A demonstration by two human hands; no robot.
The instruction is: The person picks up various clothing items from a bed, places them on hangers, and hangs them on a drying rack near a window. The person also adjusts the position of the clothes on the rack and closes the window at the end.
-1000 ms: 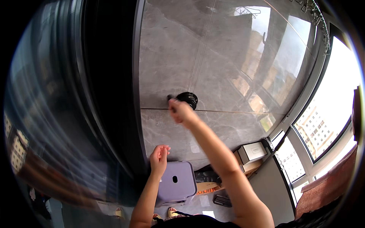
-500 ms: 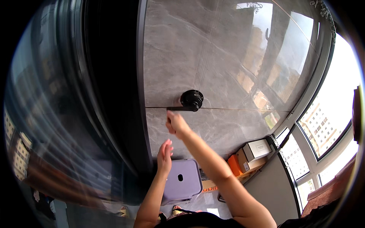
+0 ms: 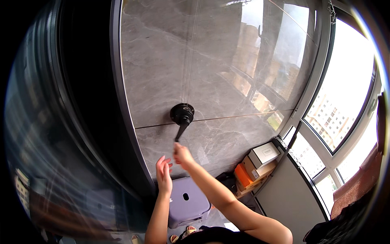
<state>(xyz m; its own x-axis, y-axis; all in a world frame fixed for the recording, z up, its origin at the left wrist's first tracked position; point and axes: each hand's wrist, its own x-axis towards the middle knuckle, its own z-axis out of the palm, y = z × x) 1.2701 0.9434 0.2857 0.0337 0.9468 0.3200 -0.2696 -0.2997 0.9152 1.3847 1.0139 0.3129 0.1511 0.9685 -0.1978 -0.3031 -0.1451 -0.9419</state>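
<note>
The grey marble wall fills the upper centre of the view, with a horizontal joint running across it. A dark door frame borders the wall's left edge, and a window borders its right edge. A lavender plastic stool stands at the foot of the wall. Stacked boxes sit in the lower right corner where wall and window meet. A black round crank housing is mounted on the wall at the joint. Its crank handle hangs downward.

The right hand is raised directly below the handle's lower end. The fingers are closed around the handle tip. The left hand is just beside it to the left, fingers extended and narrowly spread, holding nothing.
</note>
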